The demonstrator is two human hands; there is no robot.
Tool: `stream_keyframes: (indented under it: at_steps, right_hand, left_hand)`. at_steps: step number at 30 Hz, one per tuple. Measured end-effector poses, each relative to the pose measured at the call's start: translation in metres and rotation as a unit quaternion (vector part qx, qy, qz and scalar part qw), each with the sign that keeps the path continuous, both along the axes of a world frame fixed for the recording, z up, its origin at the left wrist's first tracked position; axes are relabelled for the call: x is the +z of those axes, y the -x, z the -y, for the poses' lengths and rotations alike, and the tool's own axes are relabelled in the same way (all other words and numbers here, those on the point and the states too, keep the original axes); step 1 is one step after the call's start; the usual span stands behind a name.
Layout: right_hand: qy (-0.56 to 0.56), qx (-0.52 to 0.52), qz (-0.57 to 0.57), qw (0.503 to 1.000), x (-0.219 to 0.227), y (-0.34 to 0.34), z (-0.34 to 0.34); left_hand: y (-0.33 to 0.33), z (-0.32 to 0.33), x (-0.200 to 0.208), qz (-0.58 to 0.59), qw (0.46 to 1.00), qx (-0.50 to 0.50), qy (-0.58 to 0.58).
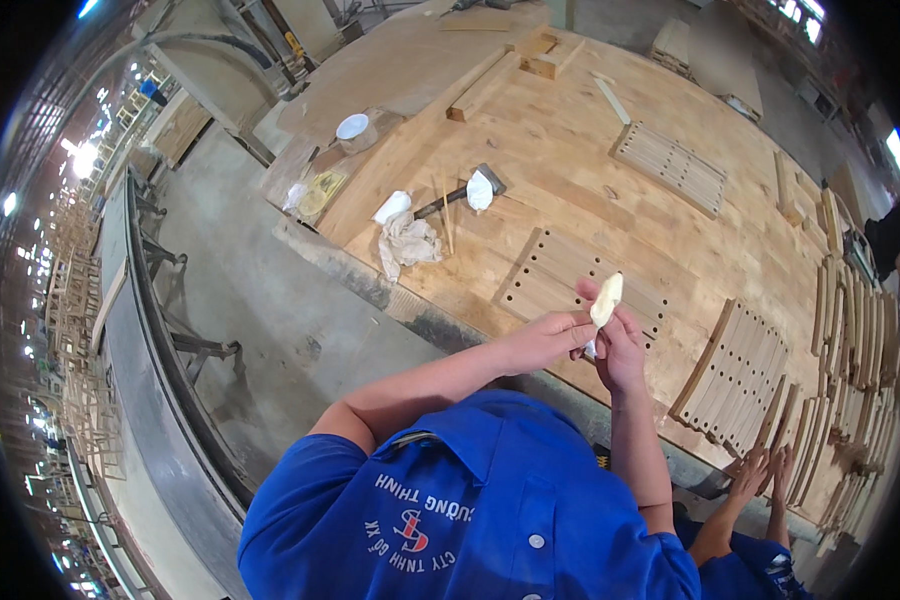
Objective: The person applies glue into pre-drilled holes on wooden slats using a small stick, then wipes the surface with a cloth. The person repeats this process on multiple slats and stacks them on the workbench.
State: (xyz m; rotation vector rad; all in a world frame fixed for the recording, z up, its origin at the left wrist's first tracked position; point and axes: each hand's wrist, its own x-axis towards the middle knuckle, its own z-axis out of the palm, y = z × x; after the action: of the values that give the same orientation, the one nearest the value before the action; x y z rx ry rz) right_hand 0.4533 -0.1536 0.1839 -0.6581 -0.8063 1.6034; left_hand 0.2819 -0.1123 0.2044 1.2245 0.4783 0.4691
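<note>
My right hand [624, 352] is closed around a pale cream, elongated, pouch-like thing [606, 300], which points up from the fingers. Its exact kind does not show. My left hand [555, 338] meets the right one, its thumb and fingers pressed together against the lower end; whatever they pinch is hidden. A bit of white [590, 349] peeks out beneath the fingers. Below both hands lies a wooden slatted panel with dark holes [550, 268] on the wooden table [560, 130].
To the left are a mallet [490, 180], white pouch-like lumps [392, 207], a crumpled rag [408, 245] and a thin stick [448, 215]. A tub [353, 128] stands farther back. Drilled panels [735, 375] and stacked slats [855, 330] fill the right side, where a co-worker's hands [755, 475] reach in.
</note>
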Motion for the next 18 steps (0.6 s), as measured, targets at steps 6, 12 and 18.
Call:
stream_keyframes:
  at_steps: [6, 12, 18]
  right_hand:
    - [-0.072, -0.116, 0.124, 0.983, 0.006, 0.023, 0.003]
    - [-0.044, -0.188, 0.071, 0.979, 0.014, 0.055, -0.010]
    - [0.018, -0.015, -0.004, 1.000, 0.024, 0.041, -0.041]
  left_hand:
    - [-0.010, 0.004, 0.011, -0.026, 0.981, 0.148, -0.122]
    - [-0.004, -0.008, 0.012, -0.086, 0.868, 0.276, -0.404]
    - [0.030, -0.027, 0.004, 0.066, 0.994, 0.081, 0.020]
